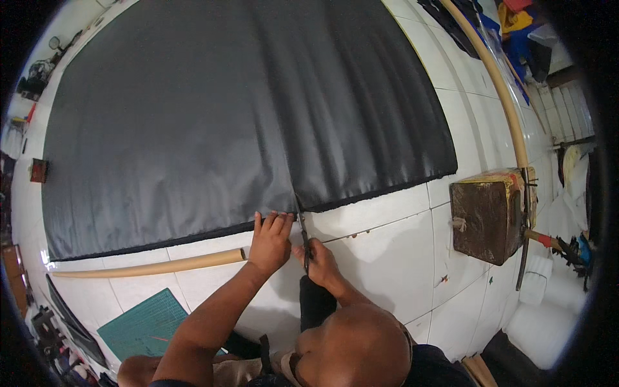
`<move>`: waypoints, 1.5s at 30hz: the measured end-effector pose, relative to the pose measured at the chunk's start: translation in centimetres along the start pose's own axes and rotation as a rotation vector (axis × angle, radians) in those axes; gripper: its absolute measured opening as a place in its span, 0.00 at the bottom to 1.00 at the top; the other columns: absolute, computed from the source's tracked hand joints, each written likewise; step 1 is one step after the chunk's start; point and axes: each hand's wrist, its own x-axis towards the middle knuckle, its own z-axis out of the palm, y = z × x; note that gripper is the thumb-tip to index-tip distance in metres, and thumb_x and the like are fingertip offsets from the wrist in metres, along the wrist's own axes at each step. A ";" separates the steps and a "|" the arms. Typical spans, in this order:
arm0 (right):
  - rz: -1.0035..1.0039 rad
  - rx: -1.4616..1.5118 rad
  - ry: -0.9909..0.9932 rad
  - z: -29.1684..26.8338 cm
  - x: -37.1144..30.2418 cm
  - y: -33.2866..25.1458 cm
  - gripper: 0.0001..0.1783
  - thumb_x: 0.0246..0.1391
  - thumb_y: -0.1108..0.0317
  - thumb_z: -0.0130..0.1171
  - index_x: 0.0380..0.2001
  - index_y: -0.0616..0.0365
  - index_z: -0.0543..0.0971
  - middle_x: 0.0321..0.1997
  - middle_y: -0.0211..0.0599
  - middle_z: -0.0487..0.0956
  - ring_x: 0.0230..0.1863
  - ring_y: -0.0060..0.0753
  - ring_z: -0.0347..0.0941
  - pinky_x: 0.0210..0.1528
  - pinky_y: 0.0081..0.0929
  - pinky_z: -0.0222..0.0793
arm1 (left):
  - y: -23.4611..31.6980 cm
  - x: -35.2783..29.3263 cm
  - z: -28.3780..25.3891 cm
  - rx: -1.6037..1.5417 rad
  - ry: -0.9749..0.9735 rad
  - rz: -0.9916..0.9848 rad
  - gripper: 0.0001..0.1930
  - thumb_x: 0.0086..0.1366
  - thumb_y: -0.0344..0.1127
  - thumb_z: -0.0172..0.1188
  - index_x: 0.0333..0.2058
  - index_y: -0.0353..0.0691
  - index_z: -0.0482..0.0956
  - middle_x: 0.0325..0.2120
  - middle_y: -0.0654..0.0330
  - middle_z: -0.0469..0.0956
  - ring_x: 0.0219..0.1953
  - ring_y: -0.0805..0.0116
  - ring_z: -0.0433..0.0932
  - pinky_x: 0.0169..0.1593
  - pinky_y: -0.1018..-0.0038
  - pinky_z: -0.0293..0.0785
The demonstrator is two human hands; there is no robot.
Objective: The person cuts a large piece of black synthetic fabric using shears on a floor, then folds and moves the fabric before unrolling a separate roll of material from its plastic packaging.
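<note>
A large black leather-like sheet (193, 116) lies spread over the floor, with a dark fuzzy near edge. From that edge a slit runs away from me, and the part on its right sits slightly apart. My left hand (269, 242) rests on the near edge just left of the slit, its fingers stretched out over the sheet; the thumb is hidden. Closed around the handles of black scissors (305, 235) is my right hand (321, 261). The scissor blades point away from me, in at the slit's opening.
White tiles (380, 258) make up the floor. Left of me lie a cardboard tube (161, 266) and a green cutting mat (145, 322). At right stand a dark block (485, 219) and a long tan tube (493, 64). A small brown block (39, 170) touches the sheet's left edge.
</note>
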 end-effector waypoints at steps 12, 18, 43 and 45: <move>0.060 0.184 -0.084 0.2 0.7 2.0 0.26 0.58 0.46 0.59 0.26 0.61 0.71 0.20 0.42 0.74 0.23 0.45 0.72 0.29 0.40 0.66 | -0.5 1.0 0.1 -0.139 0.121 -0.047 0.19 0.58 0.31 0.58 0.49 0.37 0.75 0.44 0.52 0.72 0.50 0.51 0.71 0.59 0.49 0.63; 0.174 0.347 -0.230 -2.6 -3.0 1.9 0.19 0.62 0.53 0.56 0.29 0.59 0.71 0.19 0.28 0.70 0.20 0.21 0.66 0.25 0.24 0.62 | -0.9 1.9 -0.4 -0.189 0.127 -0.248 0.07 0.57 0.29 0.59 0.35 0.36 0.78 0.35 0.52 0.76 0.39 0.50 0.75 0.46 0.59 0.73; 0.029 0.099 -0.009 0.1 4.2 -0.5 0.29 0.57 0.40 0.57 0.24 0.58 0.70 0.17 0.31 0.72 0.19 0.24 0.70 0.22 0.25 0.65 | -1.1 1.3 0.2 -0.255 0.172 -0.105 0.13 0.56 0.27 0.57 0.41 0.36 0.77 0.32 0.48 0.74 0.40 0.45 0.74 0.56 0.50 0.67; 0.032 0.139 0.002 1.3 4.2 0.4 0.29 0.56 0.41 0.59 0.23 0.58 0.70 0.16 0.31 0.71 0.17 0.25 0.69 0.21 0.26 0.65 | -1.3 0.7 0.1 -0.191 0.103 -0.037 0.21 0.55 0.31 0.58 0.50 0.37 0.73 0.37 0.49 0.72 0.44 0.44 0.72 0.57 0.47 0.64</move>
